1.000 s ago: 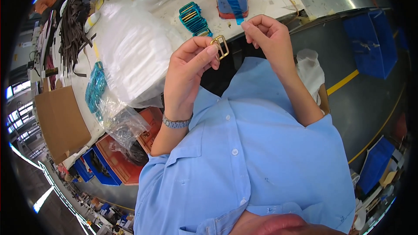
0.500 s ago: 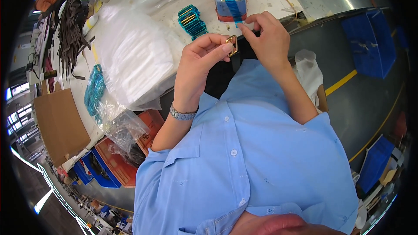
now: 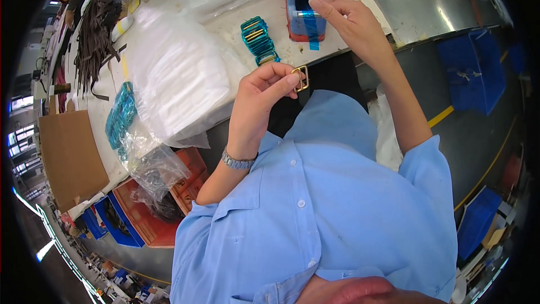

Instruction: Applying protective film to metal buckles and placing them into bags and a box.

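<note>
Head: left fingers (image 3: 286,84) pinch gold rectangular metal buckle (image 3: 305,79); blue tape strip (image 3: 314,38) at 6 o'clock from nearer, parted right fingers (image 3: 325,11).

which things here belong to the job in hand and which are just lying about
Likely in use:
gold buckle, in the left hand
tape dispenser, near the right hand
blue tape
teal-wrapped gold pieces

Apparently just lying about:
dark straps
cardboard
white plastic sheeting
</note>
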{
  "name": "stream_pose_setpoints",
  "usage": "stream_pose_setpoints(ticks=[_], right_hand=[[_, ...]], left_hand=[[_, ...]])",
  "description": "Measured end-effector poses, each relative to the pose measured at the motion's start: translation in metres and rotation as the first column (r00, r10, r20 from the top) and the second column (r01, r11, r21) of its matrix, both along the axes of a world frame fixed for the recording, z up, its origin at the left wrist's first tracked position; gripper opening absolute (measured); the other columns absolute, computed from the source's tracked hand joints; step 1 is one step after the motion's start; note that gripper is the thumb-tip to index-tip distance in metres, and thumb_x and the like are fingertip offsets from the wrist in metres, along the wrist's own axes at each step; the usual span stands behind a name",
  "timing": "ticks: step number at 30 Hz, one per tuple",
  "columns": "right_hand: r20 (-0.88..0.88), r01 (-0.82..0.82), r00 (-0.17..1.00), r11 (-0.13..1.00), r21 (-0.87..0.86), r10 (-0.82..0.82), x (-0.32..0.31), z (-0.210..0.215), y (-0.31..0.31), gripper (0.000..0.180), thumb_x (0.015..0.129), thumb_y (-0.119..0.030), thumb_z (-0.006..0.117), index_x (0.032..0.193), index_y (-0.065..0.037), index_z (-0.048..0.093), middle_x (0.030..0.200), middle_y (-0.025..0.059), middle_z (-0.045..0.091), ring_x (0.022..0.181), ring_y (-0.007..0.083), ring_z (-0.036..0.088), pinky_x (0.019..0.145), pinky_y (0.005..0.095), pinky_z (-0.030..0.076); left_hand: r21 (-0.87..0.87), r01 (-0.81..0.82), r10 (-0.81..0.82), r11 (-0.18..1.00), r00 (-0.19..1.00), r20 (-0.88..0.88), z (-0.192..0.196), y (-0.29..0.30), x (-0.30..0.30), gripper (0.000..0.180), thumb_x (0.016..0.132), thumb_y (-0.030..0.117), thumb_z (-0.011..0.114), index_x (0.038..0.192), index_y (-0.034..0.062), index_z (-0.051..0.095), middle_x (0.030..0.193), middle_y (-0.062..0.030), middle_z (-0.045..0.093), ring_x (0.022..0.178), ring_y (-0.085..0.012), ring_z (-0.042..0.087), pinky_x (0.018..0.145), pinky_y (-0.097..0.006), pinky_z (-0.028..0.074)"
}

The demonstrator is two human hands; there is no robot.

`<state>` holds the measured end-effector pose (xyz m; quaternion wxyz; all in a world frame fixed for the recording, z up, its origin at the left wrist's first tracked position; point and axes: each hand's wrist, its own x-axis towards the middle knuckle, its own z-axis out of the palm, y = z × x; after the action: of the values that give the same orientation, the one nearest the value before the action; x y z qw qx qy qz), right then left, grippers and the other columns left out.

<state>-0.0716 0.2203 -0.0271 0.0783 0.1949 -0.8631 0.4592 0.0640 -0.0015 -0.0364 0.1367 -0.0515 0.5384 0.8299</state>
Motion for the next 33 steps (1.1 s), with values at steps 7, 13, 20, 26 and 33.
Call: stream_pose_setpoints(ticks=[7, 13, 20, 26, 33], right_hand=[[0.581, -0.013, 0.795, 0.964, -0.267, 0.172, -0.020, 0.011, 0.002, 0.033, 0.089, -0.035, 0.088, 0.112, -0.011, 0.083, 0.096, -0.0057, 0.071, 0.081, 0.0034, 0.053, 0.066, 0.0263, 0.037], [0.697, 0.120, 0.701, 0.938, -0.324, 0.151, -0.022, 0.019, -0.003, 0.024, 0.089, -0.031, 0.088, 0.102, -0.012, 0.081, 0.088, -0.0093, 0.059, 0.086, 0.0027, 0.047, 0.062, 0.0210, 0.033], [0.695, 0.055, 0.662, 0.907, -0.417, 0.279, -0.019, 0.030, 0.005, 0.023, 0.097, -0.024, 0.080, 0.109, -0.004, 0.074, 0.087, -0.0080, 0.062, 0.066, 0.0001, 0.041, 0.050, 0.0179, 0.029], [0.592, 0.017, 0.751, 0.888, -0.459, 0.292, 0.008, 0.052, -0.004, 0.018, 0.098, -0.019, 0.077, 0.105, -0.003, 0.074, 0.097, 0.0024, 0.076, 0.065, 0.0002, 0.042, 0.051, 0.0183, 0.027], [0.714, 0.071, 0.579, 0.847, -0.526, 0.394, 0.055, 0.029, 0.005, 0.027, 0.103, -0.020, 0.072, 0.122, -0.001, 0.073, 0.105, 0.0020, 0.076, 0.058, -0.0009, 0.042, 0.048, 0.0161, 0.030]], left_hand=[[0.040, 0.040, -0.040, 0.998, 0.999, -0.011, -0.011, -0.006, 0.006, 0.017, 0.104, 0.015, 0.072, 0.113, 0.0010, 0.071, 0.105, -0.0053, 0.075, 0.095, -0.0112, 0.069, 0.084, -0.027, 0.057], [0.087, 0.052, -0.053, 0.995, 0.998, 0.019, -0.014, -0.005, 0.007, 0.017, 0.104, 0.016, 0.073, 0.112, 0.0012, 0.071, 0.103, -0.0045, 0.075, 0.091, -0.0102, 0.069, 0.084, -0.027, 0.057], [0.109, 0.046, -0.048, 0.993, 0.999, 0.021, -0.017, -0.009, 0.010, 0.016, 0.104, 0.016, 0.072, 0.112, 0.0015, 0.071, 0.102, -0.0045, 0.075, 0.091, -0.0099, 0.068, 0.084, -0.027, 0.057], [0.115, 0.044, -0.047, 0.992, 0.999, 0.026, -0.019, -0.009, 0.014, 0.015, 0.104, 0.015, 0.072, 0.111, 0.0018, 0.071, 0.101, -0.0043, 0.074, 0.090, -0.0099, 0.067, 0.084, -0.027, 0.057], [0.082, 0.021, -0.025, 0.996, 0.999, 0.047, -0.008, -0.011, 0.011, 0.017, 0.102, 0.015, 0.075, 0.110, 0.0007, 0.073, 0.102, -0.0028, 0.075, 0.091, -0.0089, 0.066, 0.083, -0.026, 0.054]])
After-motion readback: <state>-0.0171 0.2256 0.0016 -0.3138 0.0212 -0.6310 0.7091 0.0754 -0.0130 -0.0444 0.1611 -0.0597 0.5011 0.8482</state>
